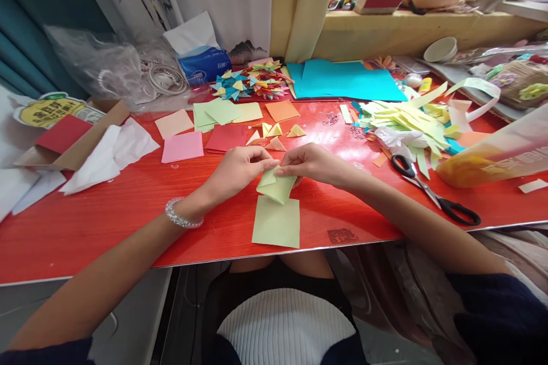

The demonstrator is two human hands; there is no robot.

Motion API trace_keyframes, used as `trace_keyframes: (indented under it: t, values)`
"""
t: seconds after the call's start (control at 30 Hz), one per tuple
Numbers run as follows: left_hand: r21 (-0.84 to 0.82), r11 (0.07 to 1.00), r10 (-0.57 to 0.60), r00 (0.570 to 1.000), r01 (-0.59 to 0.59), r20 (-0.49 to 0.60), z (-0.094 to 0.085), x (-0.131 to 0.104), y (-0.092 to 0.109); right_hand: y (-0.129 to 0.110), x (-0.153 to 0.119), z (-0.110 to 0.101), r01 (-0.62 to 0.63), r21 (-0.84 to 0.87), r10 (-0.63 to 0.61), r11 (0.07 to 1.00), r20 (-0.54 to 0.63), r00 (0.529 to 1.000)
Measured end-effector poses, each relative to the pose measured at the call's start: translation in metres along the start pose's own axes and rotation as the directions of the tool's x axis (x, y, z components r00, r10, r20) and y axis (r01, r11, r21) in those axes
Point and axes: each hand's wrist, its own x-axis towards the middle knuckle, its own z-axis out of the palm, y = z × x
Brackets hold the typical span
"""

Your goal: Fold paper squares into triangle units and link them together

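Between my two hands is a folded piece of light green paper (278, 188), with creased flaps at its top. My left hand (242, 171) pinches its upper left corner between thumb and fingers. From the other side my right hand (314, 164) grips the upper right part, its thumb over the paper and some fingers hidden behind. A flat light green paper square (276, 223) lies on the red table just below, near the front edge. Small folded paper triangles (274, 130) in yellow and peach lie right behind my hands.
Stacks of coloured squares, including pink paper (182, 147) and red paper (226, 138), lie at back left. Black scissors (434, 191) rest at right beside green paper strips (398, 125). Behind are a pile of folded pieces (257, 82), blue sheets (346, 81) and a tissue pack (203, 63).
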Motion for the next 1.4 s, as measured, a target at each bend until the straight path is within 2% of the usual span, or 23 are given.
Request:
trace_keyframes:
  t: [0.1, 0.23, 0.3, 0.37, 0.57, 0.77, 1.03, 1.27, 1.4]
  values:
    - [-0.141, 0.99, -0.02, 0.996, 0.008, -0.087, -0.004, 0.002, 0.001, 0.002, 0.002, -0.006, 0.01, 0.085, -0.009, 0.996, -0.015, 1.0]
    - [-0.419, 0.908, -0.121, 0.968, 0.018, -0.219, -0.008, 0.005, 0.0, 0.003, 0.003, -0.012, 0.038, 0.25, -0.012, 0.968, -0.103, 0.995]
    - [-0.488, 0.873, -0.156, 0.956, 0.016, -0.248, -0.007, 0.005, 0.0, 0.003, 0.003, -0.012, 0.061, 0.301, -0.034, 0.952, -0.094, 0.995]
    - [-0.521, 0.853, -0.173, 0.957, 0.028, -0.233, -0.006, 0.005, 0.001, 0.004, 0.003, -0.011, 0.087, 0.33, -0.064, 0.94, -0.079, 0.995]
    - [-0.501, 0.862, -0.122, 0.991, 0.078, -0.057, -0.006, 0.002, 0.005, 0.007, 0.005, -0.01, 0.097, 0.374, -0.043, 0.922, -0.151, 0.988]
    - [-0.429, 0.894, -0.115, 0.992, 0.129, 0.059, -0.004, 0.001, 0.007, -0.001, 0.001, -0.009, 0.153, 0.237, -0.102, 0.959, -0.212, 0.972]
    - [-0.401, 0.909, -0.109, 0.993, 0.114, 0.035, -0.001, -0.001, 0.007, 0.005, 0.002, 0.0, 0.224, 0.132, -0.182, 0.966, -0.274, 0.944]
    - [-0.389, 0.919, -0.087, 0.994, 0.053, -0.07, 0.0, -0.001, 0.008, 0.003, 0.002, -0.003, 0.208, 0.279, -0.185, 0.937, -0.107, 0.977]
    - [-0.373, 0.927, -0.061, 0.994, 0.023, -0.09, 0.001, -0.001, 0.008, -0.001, 0.0, -0.002, 0.192, 0.269, -0.167, 0.944, -0.113, 0.979]
